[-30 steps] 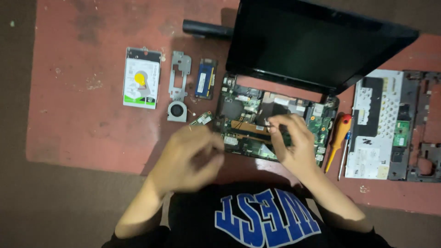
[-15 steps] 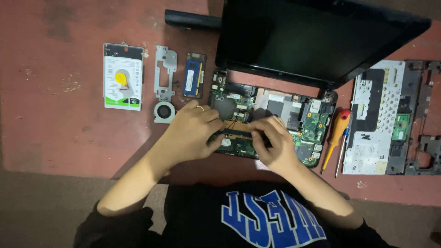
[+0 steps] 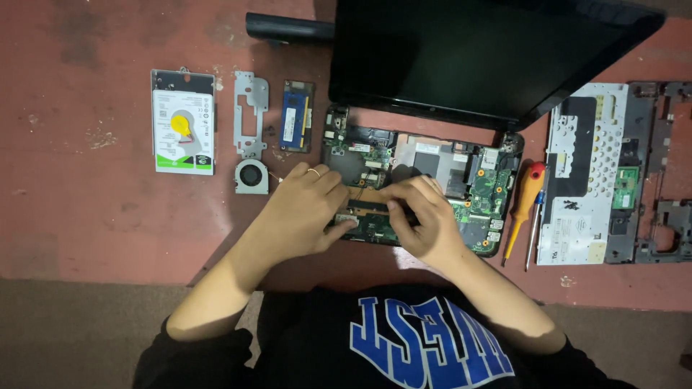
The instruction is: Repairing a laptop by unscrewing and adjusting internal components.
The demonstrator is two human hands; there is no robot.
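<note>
An opened laptop lies on a red mat, its green motherboard (image 3: 481, 189) bare and its black screen (image 3: 483, 57) tilted up behind. My left hand (image 3: 299, 216), with a ring on one finger, rests on the board's front left, its fingertips at a small part (image 3: 347, 218). Just to the right, my right hand (image 3: 427, 222) has its fingertips pinched together at a copper-coloured strip (image 3: 367, 194) in the board's middle. What the fingers grip is hidden.
Left of the laptop lie a hard drive (image 3: 183, 122), a metal bracket (image 3: 250, 115), a small fan (image 3: 251, 176) and a memory module (image 3: 295, 115). To the right are an orange-handled screwdriver (image 3: 525, 202), a thin second screwdriver (image 3: 535, 227) and the removed case panels (image 3: 584, 173). A black battery (image 3: 288, 27) lies behind.
My left hand came down from in front of the laptop onto the board. Both hands have closed in on the front middle of the motherboard.
</note>
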